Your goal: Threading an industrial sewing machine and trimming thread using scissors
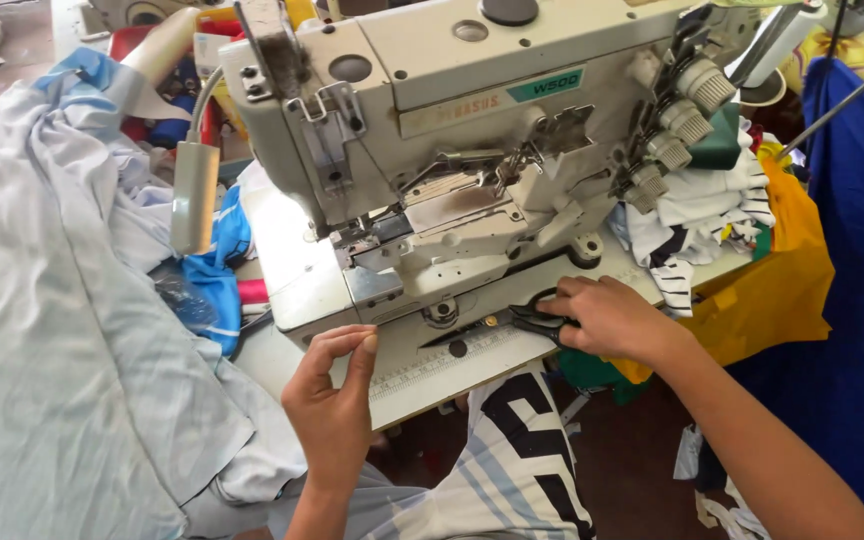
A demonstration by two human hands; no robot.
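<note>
A cream industrial sewing machine (pixel 452 110) fills the middle of the view. My right hand (pixel 607 318) rests on its flat bed and grips the black handles of a pair of scissors (pixel 512 322), whose blades lie pointing left along the bed. My left hand (pixel 337 400) hovers at the bed's front left edge, thumb and forefinger pinched together; whether a thread is between them I cannot tell. A striped white, blue and black garment (pixel 512 470) lies in my lap below the bed.
A large pale blue cloth (pixel 62 330) covers the left side. Folded striped and green fabric (pixel 697 215) is piled right of the machine above a yellow cloth (pixel 772 290). Dark blue fabric (pixel 862 260) hangs at the far right. A small lamp (pixel 195 195) hangs at the machine's left.
</note>
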